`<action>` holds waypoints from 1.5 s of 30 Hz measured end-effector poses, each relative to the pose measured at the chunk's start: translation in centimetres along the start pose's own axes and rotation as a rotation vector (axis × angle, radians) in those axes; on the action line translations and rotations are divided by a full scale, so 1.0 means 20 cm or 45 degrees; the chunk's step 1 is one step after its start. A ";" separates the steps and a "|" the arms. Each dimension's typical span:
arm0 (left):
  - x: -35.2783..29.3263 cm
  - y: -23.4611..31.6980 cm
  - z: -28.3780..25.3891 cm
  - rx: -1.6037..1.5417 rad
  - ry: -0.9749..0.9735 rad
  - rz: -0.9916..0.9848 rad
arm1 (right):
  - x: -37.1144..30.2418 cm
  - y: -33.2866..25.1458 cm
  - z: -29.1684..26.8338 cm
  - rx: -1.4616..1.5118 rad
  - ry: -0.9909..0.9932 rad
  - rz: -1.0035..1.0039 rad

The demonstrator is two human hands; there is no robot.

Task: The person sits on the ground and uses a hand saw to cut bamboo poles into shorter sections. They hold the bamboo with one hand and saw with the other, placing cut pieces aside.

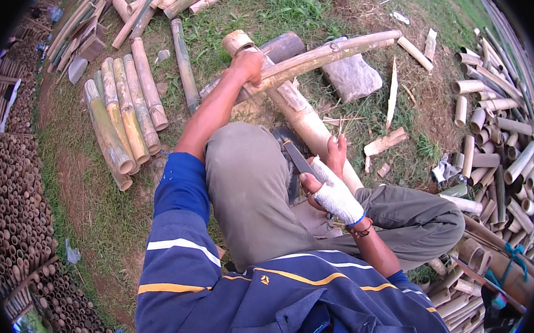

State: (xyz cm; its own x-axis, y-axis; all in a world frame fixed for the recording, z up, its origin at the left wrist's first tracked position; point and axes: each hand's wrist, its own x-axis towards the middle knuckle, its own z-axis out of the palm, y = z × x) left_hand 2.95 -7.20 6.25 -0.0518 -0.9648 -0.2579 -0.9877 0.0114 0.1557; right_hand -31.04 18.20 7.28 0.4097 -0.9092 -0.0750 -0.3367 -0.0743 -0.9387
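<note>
My left hand (249, 67) is closed around the left end of a long, slightly curved bamboo pole (333, 52). That pole lies across a thicker, pale bamboo log (304, 122), which slants from beyond my left hand down toward my right leg. My right hand (333, 189), in a white fingerless glove, holds a knife (296, 157). Its dark blade points up and left beside my raised knee, apart from the pole. The handle is mostly hidden in my fingers.
Several cut bamboo lengths (128, 108) lie side by side on the grass at left. A grey stone block (352, 77) sits under the pole. Bamboo offcuts (386, 141) lie right of the log. Bamboo piles (499, 125) line the right; stacked bamboo (16, 215) fills the far left.
</note>
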 end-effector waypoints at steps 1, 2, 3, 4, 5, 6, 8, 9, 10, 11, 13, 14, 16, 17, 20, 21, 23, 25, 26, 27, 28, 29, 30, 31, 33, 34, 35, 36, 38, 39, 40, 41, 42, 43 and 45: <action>0.00 -0.02 0.03 -0.018 0.025 -0.026 | 0.02 -0.09 0.02 -0.027 -0.033 0.020; -0.01 -0.05 0.06 -0.036 0.050 -0.052 | 0.02 -0.12 0.02 0.049 -0.092 0.087; -0.02 -0.06 0.07 -0.034 0.061 -0.036 | 0.01 -0.15 0.02 0.119 -0.144 0.159; -0.02 -0.06 0.08 -0.033 0.073 -0.020 | -0.01 -0.15 0.00 0.291 -0.223 0.279; -0.03 -0.07 0.09 -0.031 0.085 -0.006 | -0.04 -0.15 -0.02 0.463 -0.301 0.400; -0.03 -0.06 0.08 -0.053 0.082 0.006 | -0.08 -0.17 -0.03 0.363 -0.287 0.362; -0.05 -0.06 0.05 -0.093 0.078 0.013 | -0.19 -0.19 -0.05 0.166 -0.279 0.278; -0.05 -0.05 0.03 -0.086 0.070 0.027 | -0.25 -0.16 -0.01 0.216 -0.223 0.218; -0.05 -0.04 0.02 -0.076 0.062 0.037 | -0.25 -0.19 0.01 0.233 -0.184 0.212; -0.05 -0.04 0.02 -0.067 0.054 0.048 | -0.25 -0.22 0.03 0.251 -0.146 0.206; -0.04 0.03 -0.03 0.002 0.031 0.080 | -0.22 -0.24 0.14 0.518 -0.031 0.396; -0.04 0.05 -0.05 0.036 0.018 0.098 | -0.18 -0.24 0.17 0.653 0.029 0.490; -0.05 0.06 -0.06 0.052 0.023 0.072 | -0.04 -0.26 0.16 0.560 -0.098 0.507; -0.05 0.07 -0.06 0.061 0.025 0.060 | -0.04 -0.26 0.16 0.548 -0.099 0.495; -0.04 0.05 -0.04 0.052 0.027 0.083 | -0.09 -0.28 0.15 0.622 -0.094 0.489; -0.03 0.05 -0.04 0.043 0.015 0.069 | -0.14 -0.26 0.12 0.553 -0.131 0.384; -0.02 0.04 -0.04 0.017 -0.002 0.036 | -0.26 -0.29 0.06 0.642 -0.233 0.467; -0.02 0.05 -0.05 0.018 -0.019 0.055 | -0.30 -0.26 0.04 0.401 -0.232 0.308; -0.03 0.06 -0.05 0.019 -0.028 0.063 | -0.30 -0.26 0.06 0.462 -0.151 0.376; -0.03 0.07 -0.05 0.023 -0.032 0.071 | -0.26 -0.29 0.10 0.532 -0.063 0.439; -0.03 0.08 -0.06 0.026 -0.035 0.084 | -0.21 -0.31 0.11 0.600 0.029 0.500; -0.03 0.09 -0.06 0.030 -0.038 0.097 | -0.15 -0.28 0.11 0.623 -0.022 0.569; -0.03 0.07 -0.06 0.041 -0.012 0.100 | -0.06 -0.24 0.12 0.612 -0.087 0.503; -0.02 0.04 -0.03 0.051 0.015 0.101 | -0.01 -0.21 0.13 0.558 -0.114 0.449; -0.01 0.02 -0.01 0.083 0.043 0.108 | 0.07 -0.15 0.14 0.409 -0.124 0.356; -0.01 0.03 -0.01 0.104 0.044 0.114 | 0.07 -0.13 0.13 0.400 -0.141 0.362; -0.01 0.03 -0.01 0.125 0.045 0.120 | 0.08 -0.11 0.12 0.395 -0.157 0.365; -0.01 0.03 0.00 0.164 0.053 0.099 | 0.05 -0.09 0.10 0.470 -0.214 0.416; 0.00 0.04 -0.03 0.135 0.020 0.081 | -0.04 -0.09 0.09 0.525 -0.241 0.447; 0.00 0.04 -0.03 0.121 0.000 0.073 | -0.09 -0.08 0.09 0.553 -0.254 0.463; 0.00 0.05 -0.02 0.142 0.001 0.073 | -0.14 -0.09 0.11 0.542 -0.228 0.419; 0.00 0.06 -0.02 0.164 0.003 0.073 | -0.16 -0.08 0.12 0.531 -0.203 0.374; 0.01 0.09 -0.04 0.195 0.001 0.092 | -0.16 -0.08 0.12 0.615 -0.243 0.398; 0.00 0.12 -0.06 0.182 -0.016 0.075 | -0.16 -0.08 0.12 0.701 -0.282 0.419; -0.04 0.13 -0.10 0.155 -0.048 0.048 | -0.15 -0.10 0.11 0.836 -0.300 0.438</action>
State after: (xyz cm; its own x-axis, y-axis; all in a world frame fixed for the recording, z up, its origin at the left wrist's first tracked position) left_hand 0.65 -7.00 8.67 -0.0926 -0.9526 -0.2897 -0.9954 0.0818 0.0493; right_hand -29.68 22.03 8.58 0.5673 -0.7204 -0.3989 0.0635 0.5213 -0.8510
